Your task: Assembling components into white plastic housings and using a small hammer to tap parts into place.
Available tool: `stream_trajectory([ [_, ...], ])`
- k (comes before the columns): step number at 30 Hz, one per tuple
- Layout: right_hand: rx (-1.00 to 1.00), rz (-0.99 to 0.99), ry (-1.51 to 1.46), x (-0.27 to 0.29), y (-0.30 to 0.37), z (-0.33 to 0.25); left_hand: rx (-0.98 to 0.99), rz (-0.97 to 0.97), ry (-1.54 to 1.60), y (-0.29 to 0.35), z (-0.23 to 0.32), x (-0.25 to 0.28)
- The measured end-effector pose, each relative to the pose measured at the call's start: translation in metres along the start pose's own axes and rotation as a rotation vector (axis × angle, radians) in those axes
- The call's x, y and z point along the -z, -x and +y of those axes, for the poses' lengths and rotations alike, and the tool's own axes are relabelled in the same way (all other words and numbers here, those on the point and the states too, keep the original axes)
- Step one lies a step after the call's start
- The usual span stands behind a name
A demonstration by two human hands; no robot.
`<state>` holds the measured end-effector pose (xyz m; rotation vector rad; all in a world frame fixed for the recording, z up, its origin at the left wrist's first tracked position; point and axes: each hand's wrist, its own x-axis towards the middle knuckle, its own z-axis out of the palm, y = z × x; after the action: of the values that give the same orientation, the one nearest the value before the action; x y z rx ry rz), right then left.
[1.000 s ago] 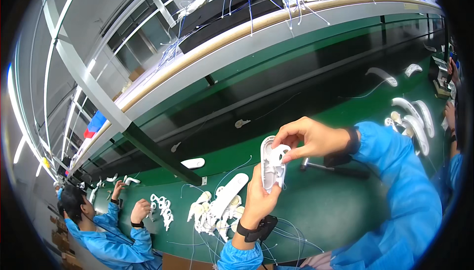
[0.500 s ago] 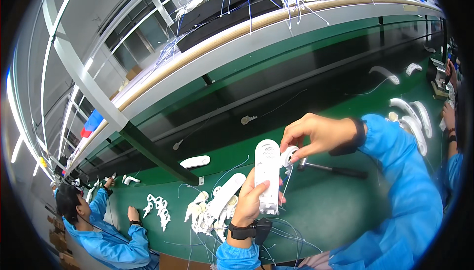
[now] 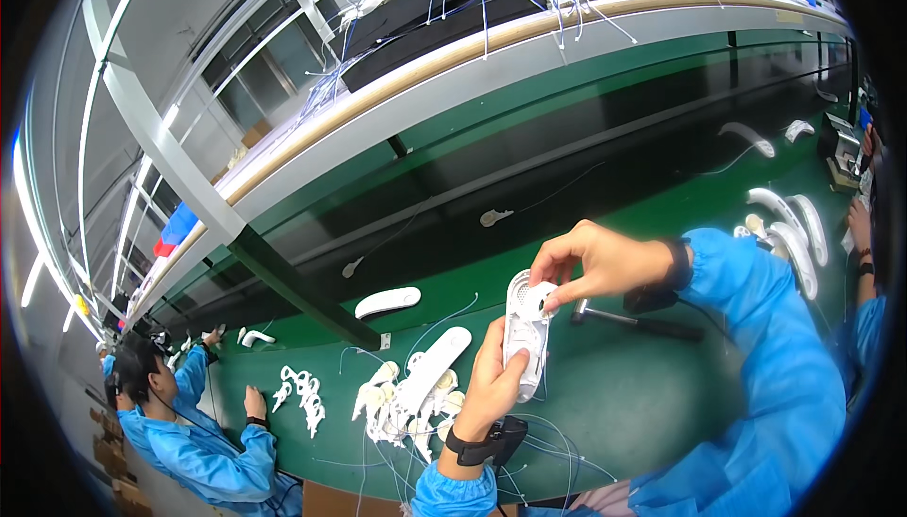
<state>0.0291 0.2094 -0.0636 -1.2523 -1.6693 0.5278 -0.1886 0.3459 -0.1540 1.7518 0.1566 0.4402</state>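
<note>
In my left hand [image 3: 491,375] is a long white plastic housing [image 3: 522,333], held upright with its hollow inner side toward me; the fingers wrap its left edge and the thumb rests inside. A perforated grille pattern shows at its rounded upper end. My right hand [image 3: 600,267] pinches a small round white part [image 3: 540,296] at that end, partly hidden by the fingers. Left of my left hand lies a pile of white and cream parts [image 3: 383,413] with thin cables, topped by a long white cover [image 3: 435,366]. Under my right wrist lies a hammer [image 3: 642,321] with a black handle.
Curved white covers [image 3: 789,233] lie at the right. A dark conveyor belt [image 3: 425,215] carries small cabled parts beyond the green table [image 3: 652,404]. A metal post [image 3: 302,290] stands left of centre. A co-worker [image 3: 203,432] sits at the left; another person's hand [image 3: 858,224] shows far right.
The housing has been turned from its outer face to its hollow inside. My right hand has brought the small part left, over the housing's upper end. Parts on the belt have shifted right.
</note>
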Motion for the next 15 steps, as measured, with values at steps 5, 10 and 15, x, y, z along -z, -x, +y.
stream_trajectory([
  [5,0.003,0.002,0.089,-0.003,-0.004,0.003,0.043,0.037,0.005,0.004,0.012,-0.006],
  [10,0.041,0.037,0.207,-0.005,-0.004,-0.002,-0.027,0.137,-0.178,0.006,0.017,-0.013],
  [15,0.206,0.151,0.439,-0.012,0.001,0.0,0.037,0.134,-0.162,0.007,0.028,-0.015],
])
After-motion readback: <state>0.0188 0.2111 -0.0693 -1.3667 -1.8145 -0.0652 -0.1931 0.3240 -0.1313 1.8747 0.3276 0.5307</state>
